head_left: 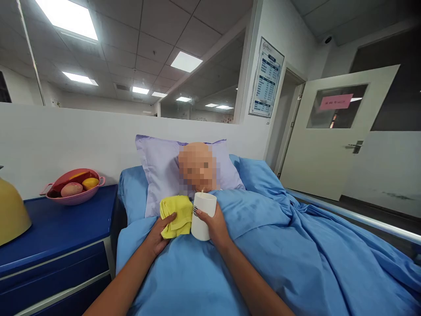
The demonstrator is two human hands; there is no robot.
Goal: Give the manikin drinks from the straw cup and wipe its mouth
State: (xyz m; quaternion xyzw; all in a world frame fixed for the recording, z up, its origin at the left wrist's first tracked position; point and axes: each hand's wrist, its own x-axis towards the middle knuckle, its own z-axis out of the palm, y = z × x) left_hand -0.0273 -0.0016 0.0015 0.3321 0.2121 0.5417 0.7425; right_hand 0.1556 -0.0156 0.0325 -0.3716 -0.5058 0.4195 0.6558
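Note:
A folded yellow cloth (179, 215) is in my left hand (159, 235), the thumb lying over its near left side. My right hand (217, 226) is wrapped round a white mug (201, 221) with a dark striped mark. Something thin and pale, perhaps a straw, pokes up at the mug's rim. Cloth and mug are side by side above the blue quilt (263, 245). Just beyond them a bald mannequin head (197, 162), its front blurred, rests on a lilac pillow (161, 171). The quilt covers everything below its neck.
On the left, a blue bedside cabinet (82, 219) carries a pink basket (72, 199) of fruit and a yellow rounded object (13, 215). A metal bed rail (355, 215) runs along the right side. Beyond it stands an open door (329, 158).

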